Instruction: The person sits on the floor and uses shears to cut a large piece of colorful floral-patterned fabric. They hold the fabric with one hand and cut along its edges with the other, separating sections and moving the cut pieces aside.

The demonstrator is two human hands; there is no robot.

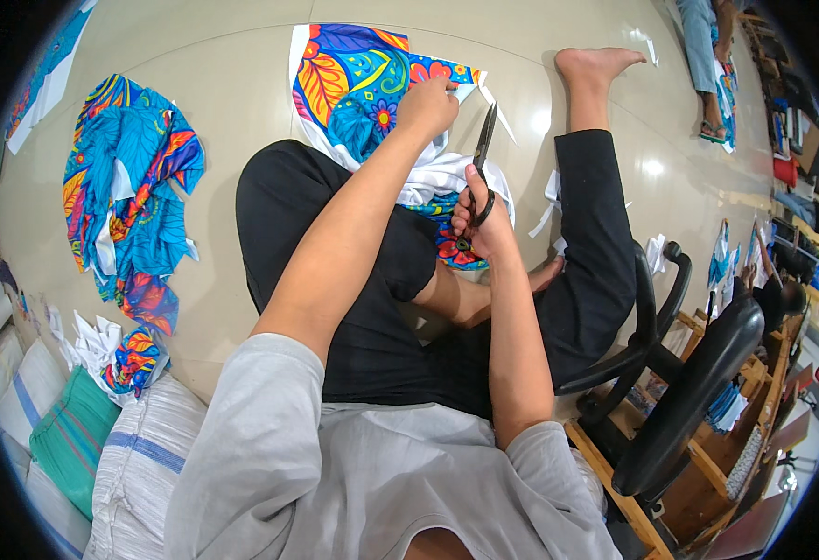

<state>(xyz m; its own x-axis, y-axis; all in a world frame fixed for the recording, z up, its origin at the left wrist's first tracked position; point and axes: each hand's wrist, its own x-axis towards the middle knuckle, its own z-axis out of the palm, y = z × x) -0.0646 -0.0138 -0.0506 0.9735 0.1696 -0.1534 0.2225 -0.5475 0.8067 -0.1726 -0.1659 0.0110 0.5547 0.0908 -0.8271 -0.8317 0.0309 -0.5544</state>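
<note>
My left hand is closed on the upper right edge of a piece of printed fabric, bright with blue, orange and red flowers and leaves. White margin runs along the fabric's left side, and its white underside shows in folds near my legs. Black-handled scissors are in my right hand, blades pointing up and away from me, almost together. Their tips lie just right of the held edge, apart from it as far as I can see. A thin white strip hangs or lies beside the blades.
On the left lies a heap of similar printed fabric, with white scraps below it. Stuffed sacks line the lower left. A black chair and wooden frame stand at right. Another person's leg shows at upper right.
</note>
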